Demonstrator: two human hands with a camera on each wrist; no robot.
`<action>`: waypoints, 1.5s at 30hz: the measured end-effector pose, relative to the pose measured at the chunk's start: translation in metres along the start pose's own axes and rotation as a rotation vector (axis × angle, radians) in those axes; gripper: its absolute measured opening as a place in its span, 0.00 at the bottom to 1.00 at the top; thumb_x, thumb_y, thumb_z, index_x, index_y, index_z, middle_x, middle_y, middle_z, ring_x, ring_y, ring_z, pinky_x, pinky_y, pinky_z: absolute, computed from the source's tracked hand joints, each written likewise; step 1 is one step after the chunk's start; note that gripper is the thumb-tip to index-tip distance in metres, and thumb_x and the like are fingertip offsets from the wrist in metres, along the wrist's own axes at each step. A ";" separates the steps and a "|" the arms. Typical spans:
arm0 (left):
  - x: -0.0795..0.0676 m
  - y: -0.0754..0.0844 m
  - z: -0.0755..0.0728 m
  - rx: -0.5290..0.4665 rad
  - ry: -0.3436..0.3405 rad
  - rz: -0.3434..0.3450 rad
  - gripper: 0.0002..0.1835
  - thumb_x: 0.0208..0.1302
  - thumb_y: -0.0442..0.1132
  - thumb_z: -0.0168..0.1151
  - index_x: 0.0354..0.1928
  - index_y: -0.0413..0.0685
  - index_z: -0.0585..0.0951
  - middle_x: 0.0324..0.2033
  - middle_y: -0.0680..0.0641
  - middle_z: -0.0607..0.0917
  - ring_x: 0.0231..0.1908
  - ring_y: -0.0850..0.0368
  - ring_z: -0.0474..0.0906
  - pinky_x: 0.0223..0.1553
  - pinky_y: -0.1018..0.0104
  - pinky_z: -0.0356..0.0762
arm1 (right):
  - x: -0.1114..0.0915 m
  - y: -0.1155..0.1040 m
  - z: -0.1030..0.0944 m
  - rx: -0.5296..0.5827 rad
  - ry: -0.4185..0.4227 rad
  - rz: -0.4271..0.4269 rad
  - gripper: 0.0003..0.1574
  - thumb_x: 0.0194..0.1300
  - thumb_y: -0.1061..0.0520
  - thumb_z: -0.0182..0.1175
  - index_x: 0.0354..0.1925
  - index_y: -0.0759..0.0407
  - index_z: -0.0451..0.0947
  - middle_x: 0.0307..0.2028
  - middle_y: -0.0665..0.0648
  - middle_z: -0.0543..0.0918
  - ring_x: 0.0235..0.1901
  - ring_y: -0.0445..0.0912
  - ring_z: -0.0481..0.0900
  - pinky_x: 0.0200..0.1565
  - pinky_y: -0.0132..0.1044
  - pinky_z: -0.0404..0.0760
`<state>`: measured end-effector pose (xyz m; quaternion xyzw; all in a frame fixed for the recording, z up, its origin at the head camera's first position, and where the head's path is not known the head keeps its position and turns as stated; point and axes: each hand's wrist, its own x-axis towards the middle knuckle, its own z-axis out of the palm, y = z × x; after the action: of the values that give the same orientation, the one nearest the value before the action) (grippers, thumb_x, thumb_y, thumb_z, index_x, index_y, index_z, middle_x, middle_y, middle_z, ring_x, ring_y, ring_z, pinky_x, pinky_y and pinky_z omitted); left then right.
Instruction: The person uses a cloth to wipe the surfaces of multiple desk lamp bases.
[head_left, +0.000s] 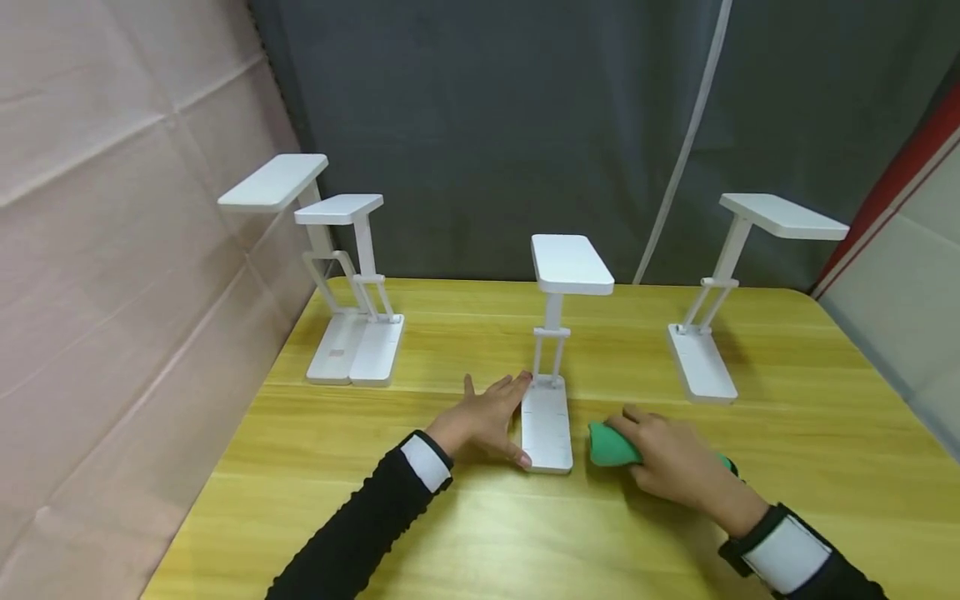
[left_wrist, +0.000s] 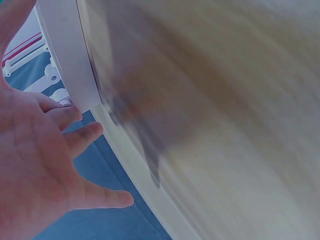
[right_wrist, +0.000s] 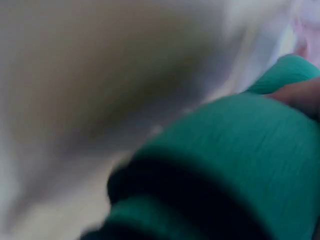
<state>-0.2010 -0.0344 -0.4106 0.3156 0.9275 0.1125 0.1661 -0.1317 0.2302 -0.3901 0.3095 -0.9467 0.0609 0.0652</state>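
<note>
In the head view, a white folding stand (head_left: 547, 425) with a flat top plate on a thin post stands at the middle of the table. My left hand (head_left: 491, 417) touches the left side of its base, fingers spread and thumb near the front corner. The left wrist view shows that hand (left_wrist: 40, 165) with extended fingers beside the white base (left_wrist: 70, 55). To the right of the stand, my right hand (head_left: 667, 458) grips a bunched green cloth (head_left: 611, 446) low over the table. The right wrist view is blurred, showing the green cloth (right_wrist: 240, 135) with a black band.
Two more white stands (head_left: 378, 350) stand close together at the back left of the wooden table (head_left: 315, 467). Another white stand (head_left: 705, 367) is at the back right. A dark curtain (head_left: 480, 142) hangs behind, and a pale cloth wall (head_left: 135, 275) lines the left side.
</note>
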 end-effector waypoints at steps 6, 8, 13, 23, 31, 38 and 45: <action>0.001 -0.002 0.002 -0.013 -0.008 -0.004 0.69 0.40 0.68 0.71 0.76 0.47 0.41 0.74 0.50 0.44 0.72 0.50 0.42 0.58 0.25 0.31 | 0.058 -0.014 0.000 -0.094 0.094 -0.081 0.31 0.42 0.60 0.69 0.50 0.57 0.80 0.35 0.54 0.78 0.26 0.46 0.79 0.23 0.40 0.79; 0.001 -0.001 0.003 -0.029 -0.009 -0.005 0.69 0.40 0.68 0.71 0.76 0.48 0.42 0.74 0.50 0.46 0.72 0.50 0.42 0.58 0.24 0.32 | 0.074 -0.020 0.008 -0.185 0.105 -0.103 0.29 0.43 0.60 0.69 0.49 0.57 0.81 0.37 0.56 0.80 0.27 0.49 0.80 0.21 0.40 0.78; 0.000 0.000 0.007 -0.066 0.006 0.006 0.69 0.40 0.68 0.71 0.76 0.48 0.42 0.74 0.50 0.47 0.72 0.49 0.43 0.58 0.24 0.32 | 0.085 -0.026 0.027 -0.214 0.088 -0.077 0.28 0.41 0.60 0.67 0.47 0.57 0.82 0.39 0.57 0.80 0.28 0.50 0.80 0.20 0.40 0.78; -0.003 -0.003 0.003 -0.026 0.025 0.001 0.70 0.39 0.66 0.74 0.76 0.48 0.41 0.74 0.52 0.45 0.72 0.51 0.43 0.59 0.25 0.31 | 0.054 -0.037 0.018 0.100 -0.025 -0.172 0.27 0.39 0.64 0.65 0.43 0.49 0.85 0.34 0.46 0.76 0.25 0.37 0.72 0.24 0.33 0.74; 0.000 -0.005 0.002 -0.017 0.014 0.001 0.69 0.41 0.68 0.71 0.76 0.47 0.40 0.74 0.51 0.43 0.72 0.52 0.42 0.59 0.25 0.31 | 0.044 -0.010 0.002 0.432 -0.176 -0.093 0.29 0.38 0.70 0.60 0.42 0.51 0.85 0.35 0.42 0.78 0.27 0.36 0.70 0.28 0.32 0.71; 0.000 -0.005 0.004 -0.028 -0.004 -0.004 0.69 0.41 0.69 0.70 0.76 0.48 0.40 0.74 0.51 0.43 0.72 0.52 0.42 0.59 0.25 0.30 | 0.067 0.015 0.018 0.111 0.036 -0.001 0.29 0.43 0.68 0.61 0.47 0.54 0.84 0.31 0.47 0.75 0.24 0.40 0.71 0.22 0.33 0.71; 0.001 -0.004 0.004 -0.004 0.018 0.008 0.69 0.40 0.69 0.70 0.76 0.47 0.41 0.74 0.49 0.45 0.72 0.51 0.43 0.59 0.25 0.31 | 0.050 0.010 0.026 0.121 0.036 -0.007 0.31 0.41 0.71 0.59 0.48 0.56 0.84 0.31 0.46 0.74 0.23 0.38 0.68 0.22 0.31 0.69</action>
<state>-0.2023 -0.0362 -0.4155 0.3180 0.9273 0.1181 0.1581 -0.1793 0.2054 -0.4083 0.3149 -0.9389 0.1235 0.0636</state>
